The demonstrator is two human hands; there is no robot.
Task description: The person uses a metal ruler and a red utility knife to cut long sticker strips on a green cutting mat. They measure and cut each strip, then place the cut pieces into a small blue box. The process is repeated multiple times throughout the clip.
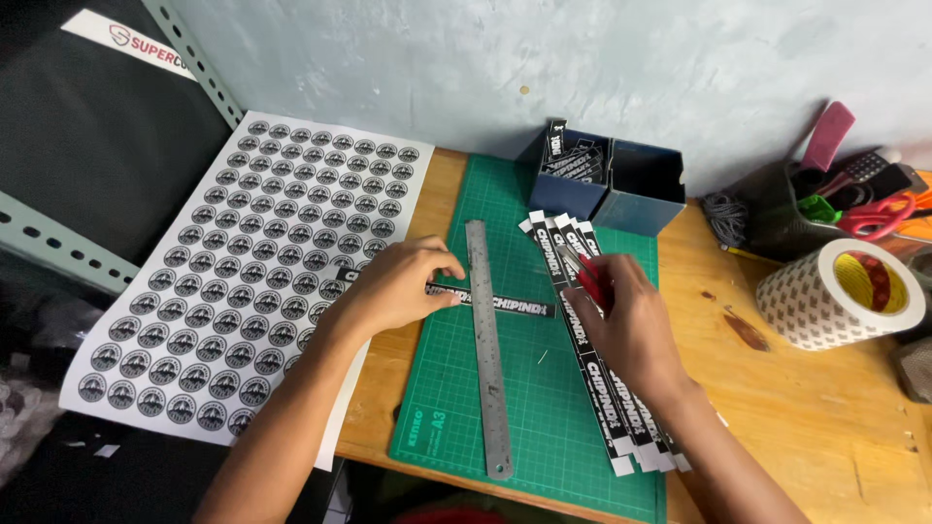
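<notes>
- The left hand (400, 284) lies flat on the left edge of a green gridded cutting mat (544, 417), its fingertips pressing down a short black printed sticker strip (505, 303) that lies crosswise; the hand presses rather than closes around it.
- That strip passes under a long steel ruler (488, 354), which runs near to far down the middle of the mat, and comes out on the ruler's right side.
- The right hand (631, 325) is curled around a thin red-handled craft knife (586, 275), its tip pointing far and left, near the right end of the crosswise strip.
- Under the right hand, a fanned row of long black printed strips with white ends (621, 417) lies along the right side of the mat, running from the far middle to the near right edge.
- At the far edge of the mat stands a dark blue open cardboard box (636, 194) with more black strips standing in its left compartment.
- Left of the mat, a white sheet of round black stickers (243, 281) overhangs the wooden table (806, 408).
- On the right of the table sits a large roll of white patterned tape (840, 294); beyond it, a dark holder with scissors and tools (835, 194).
</notes>
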